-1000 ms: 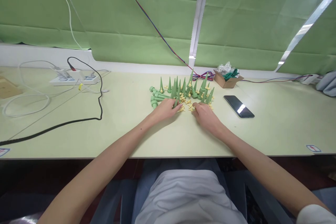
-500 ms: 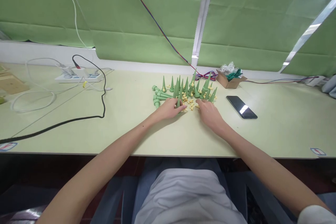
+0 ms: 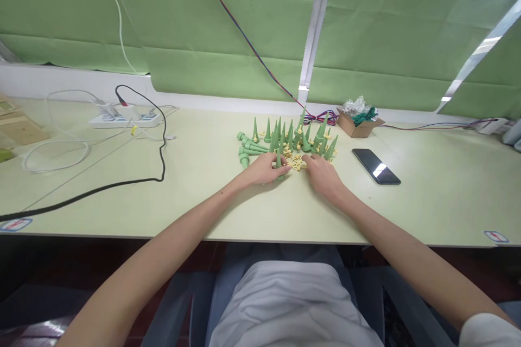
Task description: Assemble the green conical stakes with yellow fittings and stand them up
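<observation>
My left hand (image 3: 264,168) is closed around a green plastic cone spike (image 3: 279,160), its pointed end up, at the near side of a cluster of like spikes. Small yellow valve-like pieces (image 3: 296,162) lie in a loose heap between my two hands. At the heap's right edge, my right hand (image 3: 323,172) has its thumb and fingers drawn together; whatever is between the fingertips is too small to make out. Behind the heap stand several green cone spikes (image 3: 299,131), some with yellow pieces on them. More green spikes (image 3: 253,146) lie on their sides at the left.
A black phone (image 3: 375,166) lies to the right on the table (image 3: 285,211). Behind it sits a small cardboard box (image 3: 358,127) with clear plastic and green material. On the left are a power strip (image 3: 126,119) and a black cable (image 3: 93,191).
The green spike in my left hand has shifted slightly toward me and stands more apart from the others. My right hand stays by the yellow pieces, its fingertips slightly moved.
</observation>
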Tool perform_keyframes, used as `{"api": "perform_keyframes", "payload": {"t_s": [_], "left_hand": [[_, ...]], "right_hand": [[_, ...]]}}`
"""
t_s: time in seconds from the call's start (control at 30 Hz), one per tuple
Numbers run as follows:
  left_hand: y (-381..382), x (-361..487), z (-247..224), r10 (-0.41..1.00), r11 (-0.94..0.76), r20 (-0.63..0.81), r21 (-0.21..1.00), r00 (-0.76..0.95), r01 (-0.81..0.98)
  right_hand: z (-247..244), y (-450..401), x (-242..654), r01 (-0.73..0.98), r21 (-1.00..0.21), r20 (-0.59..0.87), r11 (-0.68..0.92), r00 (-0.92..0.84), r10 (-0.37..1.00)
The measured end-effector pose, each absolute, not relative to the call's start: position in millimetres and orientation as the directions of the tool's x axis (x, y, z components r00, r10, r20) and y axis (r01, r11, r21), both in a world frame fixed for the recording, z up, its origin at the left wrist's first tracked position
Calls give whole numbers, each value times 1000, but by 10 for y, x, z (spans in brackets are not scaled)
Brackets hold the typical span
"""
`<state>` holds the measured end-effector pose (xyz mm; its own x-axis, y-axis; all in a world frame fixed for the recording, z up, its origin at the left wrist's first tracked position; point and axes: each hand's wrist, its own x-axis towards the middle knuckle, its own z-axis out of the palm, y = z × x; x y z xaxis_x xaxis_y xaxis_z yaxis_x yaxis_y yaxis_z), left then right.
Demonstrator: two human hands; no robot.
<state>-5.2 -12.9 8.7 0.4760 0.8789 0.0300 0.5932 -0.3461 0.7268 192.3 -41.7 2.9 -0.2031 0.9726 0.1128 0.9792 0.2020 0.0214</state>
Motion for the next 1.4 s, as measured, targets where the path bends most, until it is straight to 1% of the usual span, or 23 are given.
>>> {"api": "perform_keyframes", "payload": {"t_s": [0.13,0.2,0.33,0.4,0.5,0.63,0.77,0.9,0.97,1.1,1.23,1.4], "left_hand": [[-124,-74,112,864,-376,59,735,499,564],[-113,-93,123,853,-387,64,745,518,544],[-84,-119,128,845,-410,80,733,529,543],[-76,-121,126,846,-414,83,725,527,551],[-82,-114,128,847,-415,79,717,526,560],[-108,-100,141,855,-419,86,696,511,583],[-108,-77,125,852,-450,134,682,507,576],[-75,-55,73,855,-483,208,654,475,582],[-61,-55,53,863,-481,227,639,451,600],[-38,-73,31,874,-469,234,631,425,618],[-11,-86,21,878,-462,234,641,417,613],[-9,-77,45,898,-424,208,647,389,634]], "right_hand": [[69,-475,1906,980,29,147,196,-198,969],[91,-513,1900,985,42,163,169,-173,971],[90,-549,1901,988,65,119,142,-148,982],[64,-541,1909,990,60,99,130,-135,986],[19,-515,1925,992,41,106,122,-126,986],[-6,-496,1931,986,-1,124,165,-164,979],[44,-462,1910,978,-29,154,209,-202,967],[122,-347,1877,951,-57,188,304,-289,939],[140,-274,1857,932,-52,181,358,-344,921],[104,-171,1816,922,-60,181,383,-367,912],[10,-149,1800,904,-133,253,406,-366,896],[-87,-136,1803,846,-208,297,491,-424,856]]}}
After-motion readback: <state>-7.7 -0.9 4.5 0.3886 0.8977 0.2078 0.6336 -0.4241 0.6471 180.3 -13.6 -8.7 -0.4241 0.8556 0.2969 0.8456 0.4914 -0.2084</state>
